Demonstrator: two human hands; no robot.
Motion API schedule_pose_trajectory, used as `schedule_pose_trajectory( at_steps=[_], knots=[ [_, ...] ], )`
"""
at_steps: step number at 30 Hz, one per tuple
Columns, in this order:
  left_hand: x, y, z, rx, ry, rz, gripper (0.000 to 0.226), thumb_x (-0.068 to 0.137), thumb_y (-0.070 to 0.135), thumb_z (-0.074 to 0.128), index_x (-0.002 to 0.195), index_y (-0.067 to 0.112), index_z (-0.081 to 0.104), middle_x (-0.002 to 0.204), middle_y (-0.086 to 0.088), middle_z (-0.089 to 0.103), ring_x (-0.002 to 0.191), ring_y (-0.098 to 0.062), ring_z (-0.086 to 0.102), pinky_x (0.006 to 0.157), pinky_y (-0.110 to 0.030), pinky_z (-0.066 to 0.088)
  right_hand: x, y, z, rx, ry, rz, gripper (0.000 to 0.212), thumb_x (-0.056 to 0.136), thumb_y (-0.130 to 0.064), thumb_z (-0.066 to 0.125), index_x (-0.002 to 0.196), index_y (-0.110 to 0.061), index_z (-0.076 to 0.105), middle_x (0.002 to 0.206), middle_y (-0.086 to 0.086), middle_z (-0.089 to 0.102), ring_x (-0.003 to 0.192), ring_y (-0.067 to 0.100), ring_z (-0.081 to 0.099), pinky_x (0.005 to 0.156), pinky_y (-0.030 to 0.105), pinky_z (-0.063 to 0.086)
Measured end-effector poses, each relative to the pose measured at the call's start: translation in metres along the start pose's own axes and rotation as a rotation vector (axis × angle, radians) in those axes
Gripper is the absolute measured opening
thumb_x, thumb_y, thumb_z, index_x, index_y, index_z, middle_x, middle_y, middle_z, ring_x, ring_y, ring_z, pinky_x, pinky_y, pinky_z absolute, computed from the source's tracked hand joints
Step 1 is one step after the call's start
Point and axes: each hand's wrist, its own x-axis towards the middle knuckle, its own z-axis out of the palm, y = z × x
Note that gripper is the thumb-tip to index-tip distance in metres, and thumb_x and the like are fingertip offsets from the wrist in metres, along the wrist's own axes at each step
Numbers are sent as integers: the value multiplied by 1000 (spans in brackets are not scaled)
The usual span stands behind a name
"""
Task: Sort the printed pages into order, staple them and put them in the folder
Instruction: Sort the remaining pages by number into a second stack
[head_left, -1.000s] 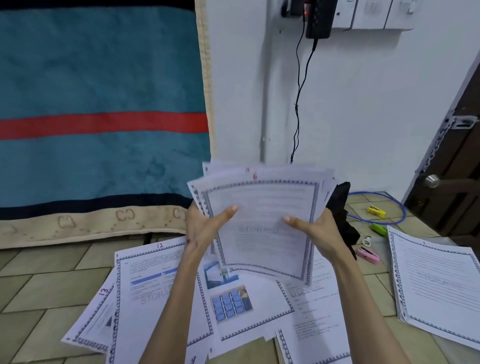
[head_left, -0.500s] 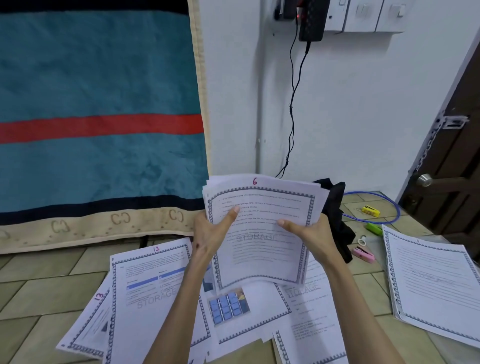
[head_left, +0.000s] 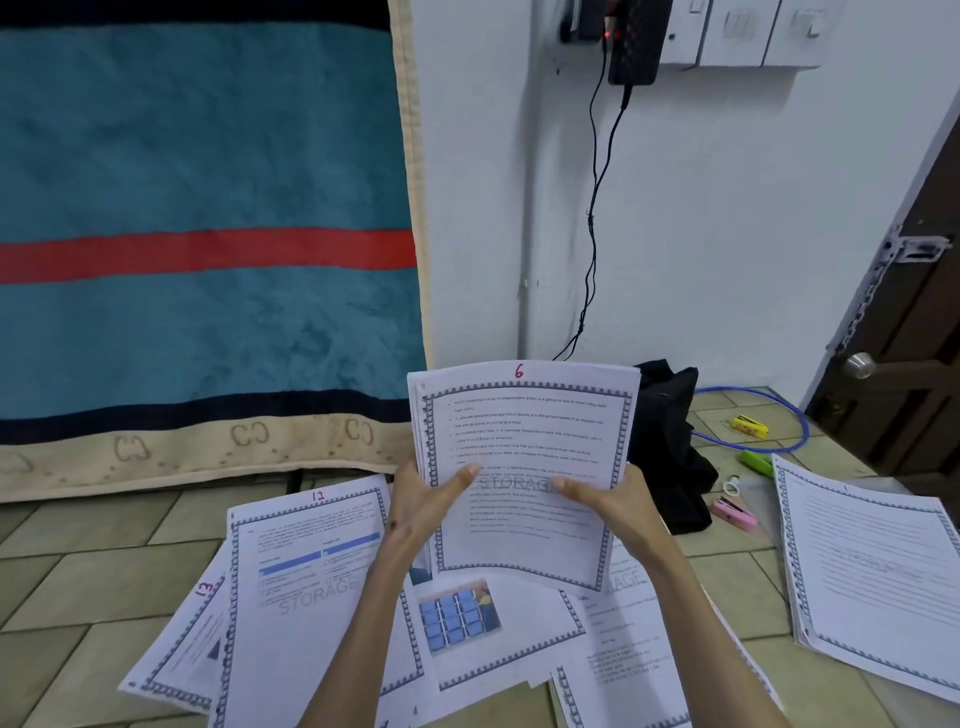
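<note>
Squared up now — no longer fanned: stack of pages (head_left: 524, 467), "6" on top, gripped upright by left hand (head_left: 423, 512) and right hand (head_left: 615, 506), thumbs pressed on front, above loose pages (head_left: 306, 597) strewn on floor (head_left: 93, 582).

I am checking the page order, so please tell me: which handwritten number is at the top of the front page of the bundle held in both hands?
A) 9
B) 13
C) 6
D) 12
C: a pink handwritten 6 stands at the top edge of the front page of the held bundle, which the left hand and right hand grip by its sides.
</note>
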Motion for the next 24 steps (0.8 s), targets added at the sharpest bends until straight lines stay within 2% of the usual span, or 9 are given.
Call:
schedule_pose_trajectory(
  at_steps=[3, 6, 9, 12, 16, 19, 21, 24],
  knots=[
    [-3, -10, 0, -13, 5, -51, 24, 78, 21, 73, 91, 36, 58, 99, 9, 65, 97, -11, 62, 87, -26, 48, -1, 3, 3, 85, -2, 34, 29, 67, -3, 80, 89, -20, 72, 92, -1, 76, 87, 15, 72, 74, 28, 58],
    [-6, -15, 0, -16, -34, -114, 22, 79, 23, 72, 94, 30, 58, 99, 8, 63, 98, -11, 60, 88, -24, 45, 0, 2, 4, 72, -29, 58, 31, 68, -3, 80, 93, -18, 71, 96, 0, 75, 91, 17, 71, 78, 31, 57],
    [-6, -16, 0, -11, -41, -121, 28, 80, 23, 72, 103, 27, 56, 99, 9, 60, 95, -7, 56, 89, -24, 43, 1, 3, 7, 30, -38, 73, 31, 66, -6, 82, 91, -21, 70, 87, -9, 76, 85, 8, 72, 70, 20, 56],
    [-4, -17, -3, -31, -21, -109, 23, 78, 21, 72, 98, 26, 61, 95, 10, 64, 89, -5, 60, 81, -20, 49, -1, 3, 7, 0, -65, 68, 31, 66, -6, 83, 89, -23, 69, 80, -15, 75, 79, 2, 71, 62, 13, 53],
    [-2, -22, -10, -34, -60, -93, 15, 85, 22, 64, 100, 24, 64, 94, 13, 67, 96, -10, 64, 73, -13, 54, -2, 5, 3, 0, -77, 59, 31, 66, -8, 82, 92, -21, 71, 90, -8, 76, 86, 9, 71, 68, 18, 55],
    [-4, -24, -8, -51, -43, -115, 12, 86, 19, 64, 97, 22, 67, 90, 13, 68, 89, -5, 65, 68, -12, 54, -3, 8, 4, 60, -50, 72, 29, 68, -6, 80, 92, -18, 71, 92, -3, 76, 86, 12, 72, 71, 23, 56],
    [-6, -26, -8, -34, -36, -119, 8, 84, 21, 67, 89, 27, 68, 87, 13, 68, 86, -2, 64, 66, -11, 53, -3, 10, 6, 85, -40, 79, 27, 69, -3, 79, 90, -18, 71, 89, -4, 76, 85, 13, 72, 69, 23, 57],
    [-9, -31, -6, 50, -52, -142, 16, 77, 24, 73, 92, 25, 67, 85, 14, 66, 82, 5, 60, 63, -7, 51, -1, 14, 6, 74, -36, 90, 28, 67, -3, 80, 89, -18, 71, 89, -4, 76, 85, 13, 72, 72, 25, 57]
  ],
)
